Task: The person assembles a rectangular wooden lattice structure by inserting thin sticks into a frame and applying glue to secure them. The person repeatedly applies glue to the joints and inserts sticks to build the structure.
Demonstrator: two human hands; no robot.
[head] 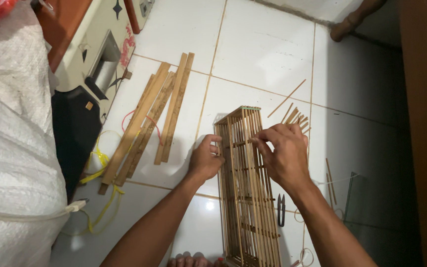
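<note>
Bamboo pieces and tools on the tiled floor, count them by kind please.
Slatted bamboo cage frame, held by left hand and right hand: 1
Flat wide bamboo slats: about 6
Small black snips: 1
Total: about 8

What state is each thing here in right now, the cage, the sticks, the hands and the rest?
Bamboo cage: lying on the tiled floor, partly built.
Left hand: gripping the cage's left side.
Right hand: fingers pinching a thin slat on the cage.
Flat bamboo strips: loose, lying side by side on the floor.
Thin sticks: loose, in a small pile beyond the cage.
Small snips: lying on the floor, unused.
</note>
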